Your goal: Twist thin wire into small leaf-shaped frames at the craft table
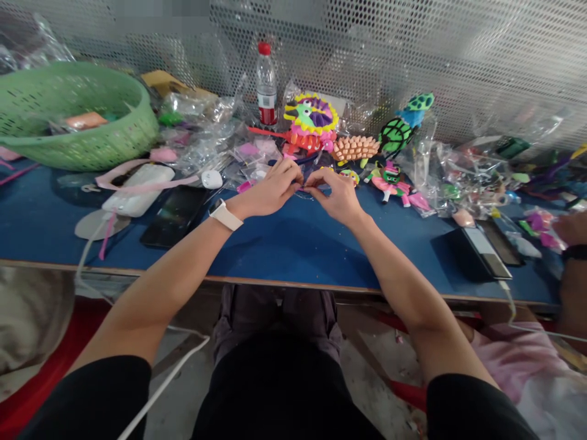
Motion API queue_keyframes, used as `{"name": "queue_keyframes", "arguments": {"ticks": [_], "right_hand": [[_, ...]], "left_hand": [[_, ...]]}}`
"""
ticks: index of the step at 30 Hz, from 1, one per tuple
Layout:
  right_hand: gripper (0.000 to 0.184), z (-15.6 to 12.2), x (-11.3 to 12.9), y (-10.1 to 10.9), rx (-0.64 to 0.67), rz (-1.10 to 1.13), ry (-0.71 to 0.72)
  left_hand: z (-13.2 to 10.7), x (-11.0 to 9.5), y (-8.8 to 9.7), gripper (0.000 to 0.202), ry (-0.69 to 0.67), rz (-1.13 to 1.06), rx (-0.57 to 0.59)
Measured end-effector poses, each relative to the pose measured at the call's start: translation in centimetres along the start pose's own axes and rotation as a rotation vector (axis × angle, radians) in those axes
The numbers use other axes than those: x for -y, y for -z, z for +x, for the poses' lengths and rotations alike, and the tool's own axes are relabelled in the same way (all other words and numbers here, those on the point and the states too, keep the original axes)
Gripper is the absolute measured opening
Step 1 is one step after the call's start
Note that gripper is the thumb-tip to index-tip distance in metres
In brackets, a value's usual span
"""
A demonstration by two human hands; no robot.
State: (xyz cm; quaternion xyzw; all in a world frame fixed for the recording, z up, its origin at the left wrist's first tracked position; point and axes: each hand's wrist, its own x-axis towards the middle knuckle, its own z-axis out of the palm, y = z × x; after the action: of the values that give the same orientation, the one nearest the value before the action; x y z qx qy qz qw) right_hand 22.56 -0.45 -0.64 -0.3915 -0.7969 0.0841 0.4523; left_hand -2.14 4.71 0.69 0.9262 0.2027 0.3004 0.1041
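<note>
Left hand [268, 192] and right hand [337, 195] meet at frame centre. Fingertips of both pinched closed on small piece [305, 185] between them, just over blue table [293, 244]. Piece too small to identify.

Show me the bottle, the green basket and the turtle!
bottle [266, 113], head view, on its red label.
basket [98, 145], head view, on its front wall.
turtle [394, 135], head view, on its green shell.

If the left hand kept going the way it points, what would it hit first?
Probably the right hand: the left hand points across the blue table toward it, fingertips nearly meeting over something too small to make out.
</note>
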Motion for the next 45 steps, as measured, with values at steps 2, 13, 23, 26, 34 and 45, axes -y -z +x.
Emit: {"name": "queue_keyframes", "arguments": {"ticks": [2,13,23,26,34,45], "right_hand": [[0.007,-0.1,-0.2,-0.2,-0.006,0.005,-0.005],[0.023,-0.6,-0.5,-0.5,-0.037,0.178,-0.098],[0.022,-0.2,0.1,-0.1,0.042,0.154,-0.054],[0.019,-0.2,0.1,0.0,0.058,0.127,-0.024],[0.016,-0.3,-0.3,-0.3,0.091,0.088,-0.001],[0.011,-0.1,0.2,-0.2,0.053,0.030,-0.039]], "left_hand": [[0.1,-0.2,0.2,0.015,0.000,-0.005,0.016],[0.4,-0.3,0.5,0.010,0.016,-0.116,0.014],[0.4,0.3,0.2,0.017,0.015,-0.109,0.048],[0.4,0.6,0.4,0.016,0.002,-0.110,0.066],[0.1,1.0,0.7,0.014,-0.019,-0.079,0.097],[0.3,0.5,-0.2,0.014,-0.005,0.012,-0.009]]}}
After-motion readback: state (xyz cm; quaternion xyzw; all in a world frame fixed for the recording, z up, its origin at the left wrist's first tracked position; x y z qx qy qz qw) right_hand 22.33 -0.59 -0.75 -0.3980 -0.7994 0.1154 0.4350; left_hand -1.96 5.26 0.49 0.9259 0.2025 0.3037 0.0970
